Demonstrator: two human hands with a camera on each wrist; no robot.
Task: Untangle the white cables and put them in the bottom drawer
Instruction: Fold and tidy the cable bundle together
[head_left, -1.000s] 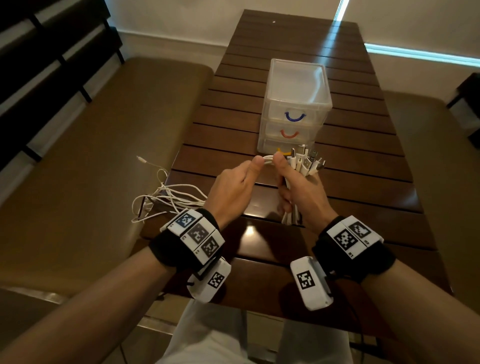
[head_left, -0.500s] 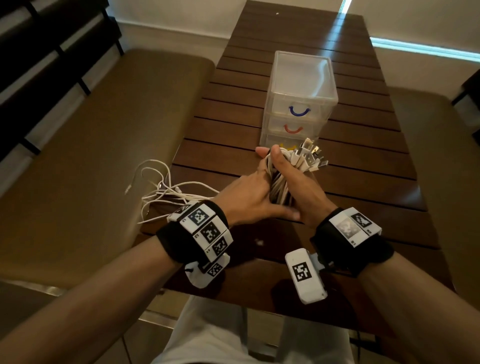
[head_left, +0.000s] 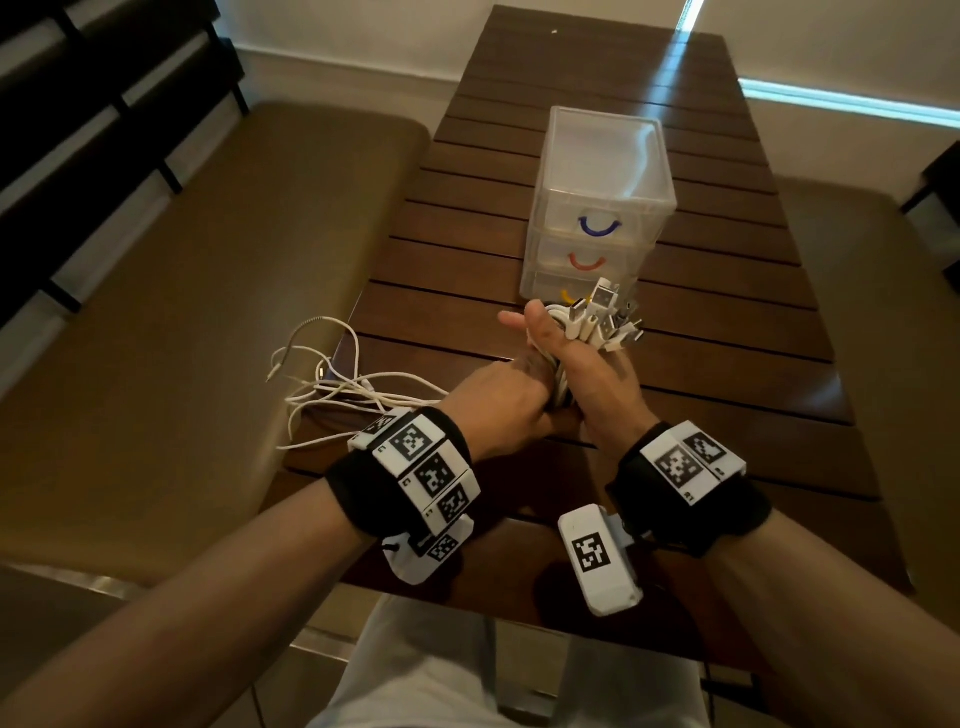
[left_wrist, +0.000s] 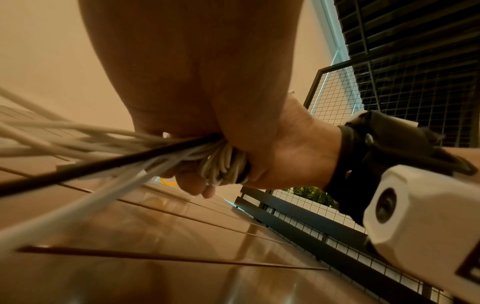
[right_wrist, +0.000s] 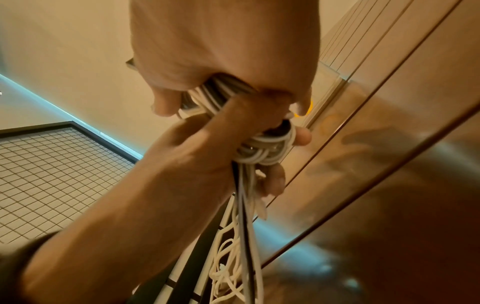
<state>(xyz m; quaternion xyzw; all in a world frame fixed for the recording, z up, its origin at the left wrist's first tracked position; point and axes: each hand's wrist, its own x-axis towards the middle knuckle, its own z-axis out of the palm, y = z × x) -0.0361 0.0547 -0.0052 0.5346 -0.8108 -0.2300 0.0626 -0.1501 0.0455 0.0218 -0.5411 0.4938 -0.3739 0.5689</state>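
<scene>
Table (head_left: 727, 332) edge lies near; both the left hand (head_left: 498, 405) and right hand (head_left: 587, 374) clutch the cables (head_left: 597, 322), just before the drawers (head_left: 597, 208).

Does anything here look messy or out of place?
Yes. The loose ends of the white cables spill off the table's left edge, while both hands grip the bundled part. One black cable runs among the white ones.

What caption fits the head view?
Both hands grip white cables before closed drawer unit.
</scene>
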